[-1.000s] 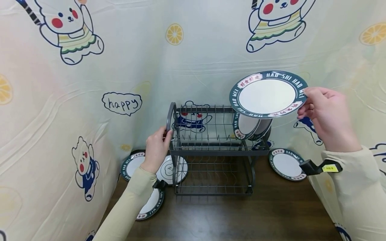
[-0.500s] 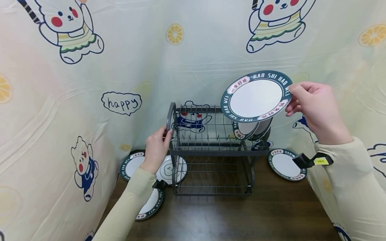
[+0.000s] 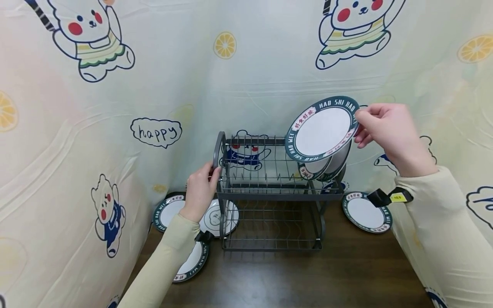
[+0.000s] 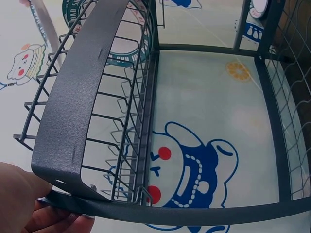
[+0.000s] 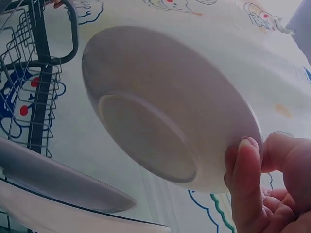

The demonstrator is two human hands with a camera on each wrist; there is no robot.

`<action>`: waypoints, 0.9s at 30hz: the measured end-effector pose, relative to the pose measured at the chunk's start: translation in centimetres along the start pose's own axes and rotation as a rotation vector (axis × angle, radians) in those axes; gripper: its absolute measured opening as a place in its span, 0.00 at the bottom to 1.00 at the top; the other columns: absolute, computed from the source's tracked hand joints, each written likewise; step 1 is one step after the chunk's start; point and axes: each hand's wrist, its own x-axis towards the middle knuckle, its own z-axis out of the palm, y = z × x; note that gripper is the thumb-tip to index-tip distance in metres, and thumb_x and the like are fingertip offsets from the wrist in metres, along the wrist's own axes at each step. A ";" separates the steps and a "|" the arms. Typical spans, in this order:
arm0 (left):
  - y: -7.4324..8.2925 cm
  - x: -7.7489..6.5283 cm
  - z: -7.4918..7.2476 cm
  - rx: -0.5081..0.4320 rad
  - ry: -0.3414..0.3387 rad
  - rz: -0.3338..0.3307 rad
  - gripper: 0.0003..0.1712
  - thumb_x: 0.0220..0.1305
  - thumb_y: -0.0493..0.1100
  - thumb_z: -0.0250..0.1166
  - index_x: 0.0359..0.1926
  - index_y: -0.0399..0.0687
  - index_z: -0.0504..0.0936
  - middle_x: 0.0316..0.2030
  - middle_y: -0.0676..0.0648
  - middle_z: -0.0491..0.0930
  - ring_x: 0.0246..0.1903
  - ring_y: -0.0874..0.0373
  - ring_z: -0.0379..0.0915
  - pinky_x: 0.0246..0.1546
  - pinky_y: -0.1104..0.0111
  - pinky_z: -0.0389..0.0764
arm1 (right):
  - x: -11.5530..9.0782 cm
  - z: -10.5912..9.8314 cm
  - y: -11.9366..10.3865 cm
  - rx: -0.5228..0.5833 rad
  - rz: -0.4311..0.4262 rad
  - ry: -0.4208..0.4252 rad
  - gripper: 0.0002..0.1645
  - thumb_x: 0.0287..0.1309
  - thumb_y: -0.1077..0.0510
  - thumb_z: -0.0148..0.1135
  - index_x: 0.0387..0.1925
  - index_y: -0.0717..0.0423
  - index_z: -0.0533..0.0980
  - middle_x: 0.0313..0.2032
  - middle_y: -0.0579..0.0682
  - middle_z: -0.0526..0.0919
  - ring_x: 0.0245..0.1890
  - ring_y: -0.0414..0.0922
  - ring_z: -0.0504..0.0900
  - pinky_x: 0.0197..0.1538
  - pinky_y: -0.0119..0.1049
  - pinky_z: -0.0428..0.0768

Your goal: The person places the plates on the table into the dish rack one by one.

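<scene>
My right hand [image 3: 389,134] pinches the right rim of a white plate [image 3: 322,130] with a dark green lettered border. Tilted, the plate hangs over the right end of the upper tier of a dark metal dish rack [image 3: 265,196]. In the right wrist view its pale underside [image 5: 150,138] shows, thumb and fingers at the edge. Below it, a couple of plates [image 3: 310,170] stand on edge in the rack, partly hidden by the held one. My left hand [image 3: 200,190] grips the left side frame of the rack; the left wrist view shows its fingers curled under a bar [image 4: 170,213].
On the brown table [image 3: 277,278], a green-rimmed plate [image 3: 367,212] lies right of the rack. To the left lie another such plate [image 3: 168,212], an upside-down white plate [image 3: 218,217] and a plate [image 3: 192,263] partly under the left forearm. A printed curtain [image 3: 262,85] hangs behind.
My right hand has moved left with the plate and tilted it more steeply over the standing plates. The left hand stays on the rack frame.
</scene>
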 end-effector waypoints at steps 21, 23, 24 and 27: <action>0.3 -0.2 0.0 0.003 -0.011 -0.011 0.12 0.78 0.42 0.61 0.47 0.35 0.82 0.40 0.37 0.88 0.39 0.43 0.87 0.42 0.52 0.89 | 1.0 3.4 -2.3 -0.465 -0.071 -0.085 0.20 0.69 0.56 0.52 0.33 0.64 0.85 0.19 0.52 0.85 0.17 0.43 0.84 0.23 0.32 0.79; 0.2 -0.1 0.0 0.002 -0.010 -0.011 0.12 0.78 0.42 0.61 0.47 0.35 0.82 0.40 0.37 0.88 0.39 0.43 0.87 0.42 0.52 0.89 | 0.9 3.6 -2.4 -0.470 -0.075 -0.088 0.19 0.69 0.56 0.53 0.33 0.64 0.85 0.19 0.52 0.85 0.17 0.44 0.83 0.23 0.32 0.79; 0.2 -0.1 0.0 0.002 -0.009 -0.012 0.12 0.78 0.42 0.61 0.47 0.35 0.82 0.40 0.37 0.88 0.40 0.43 0.87 0.42 0.52 0.89 | 0.9 3.7 -2.4 -0.474 -0.078 -0.090 0.19 0.69 0.56 0.53 0.34 0.64 0.85 0.19 0.52 0.84 0.17 0.44 0.83 0.23 0.32 0.79; 0.2 -0.1 0.0 0.002 -0.009 -0.013 0.12 0.78 0.42 0.61 0.47 0.35 0.82 0.40 0.37 0.87 0.39 0.43 0.87 0.42 0.52 0.89 | 0.9 4.1 -2.6 -0.495 -0.092 -0.086 0.20 0.69 0.56 0.52 0.31 0.65 0.85 0.19 0.53 0.84 0.17 0.45 0.82 0.22 0.34 0.78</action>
